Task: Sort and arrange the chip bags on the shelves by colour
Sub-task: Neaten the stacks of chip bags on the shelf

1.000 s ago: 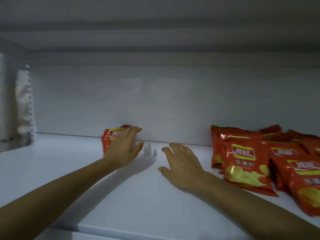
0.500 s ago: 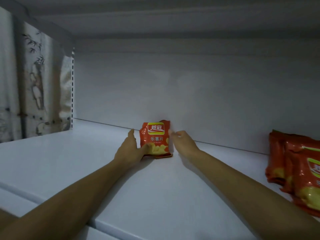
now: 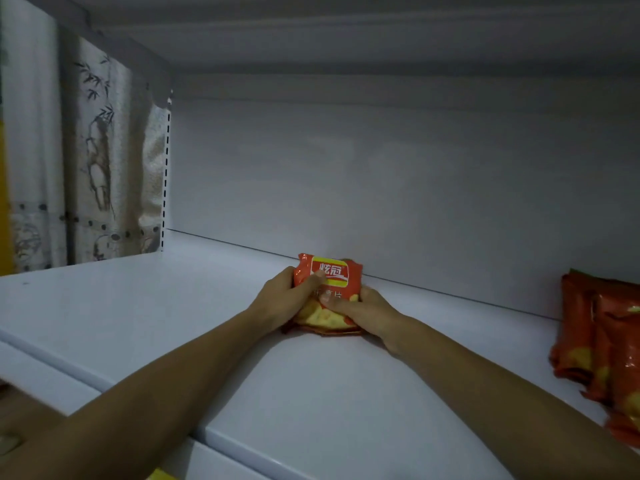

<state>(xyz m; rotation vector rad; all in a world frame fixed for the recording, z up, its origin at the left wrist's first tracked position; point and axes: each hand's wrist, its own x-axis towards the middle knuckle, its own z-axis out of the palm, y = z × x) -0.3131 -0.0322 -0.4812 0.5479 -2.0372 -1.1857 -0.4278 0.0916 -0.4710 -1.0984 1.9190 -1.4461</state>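
Both hands — the left hand [image 3: 282,299] and right hand [image 3: 363,311] — squeezed one red chip bag [image 3: 329,278] at the back of the white shelf [image 3: 173,306], probably to stand it up — away from the red pile [image 3: 602,341].

The only print you can read is on the red chip bag [image 3: 337,277] you grip with both hands, at the far side of the shelf [image 3: 173,306] by the back wall. Its upper front carries a red panel with two large white characters, 炫冠, and a yellow band runs under them. The thumb of your left hand [image 3: 282,299] lies over the panel's left edge. Below the band sits a second line of smaller characters. The thumb of your right hand [image 3: 363,310] covers part of it, and only the last character, 片, comes through. On the stack of red bags [image 3: 595,337] at the right, a scrap of yellow label is too cut off to read.
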